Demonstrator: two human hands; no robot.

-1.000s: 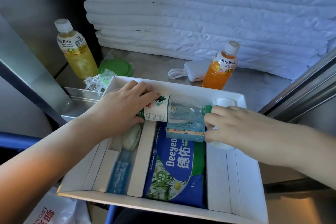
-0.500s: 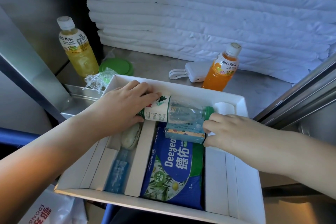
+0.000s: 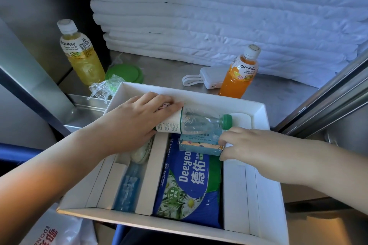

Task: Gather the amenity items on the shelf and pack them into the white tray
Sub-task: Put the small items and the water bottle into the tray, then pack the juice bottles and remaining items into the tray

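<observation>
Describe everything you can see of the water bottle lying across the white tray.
The water bottle is clear, crinkled plastic with a green cap and a white printed label. It lies on its side across the far end of the white tray, cap pointing right, above a small box and a blue pack. The left hand grips its label end. The right hand has its fingers just below the cap; whether they touch the bottle is unclear.

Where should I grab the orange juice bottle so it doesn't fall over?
Probably round its labelled upper body, from the right: the orange juice bottle stands upright, the white power bank crowds its left and the white tray its front.
</observation>
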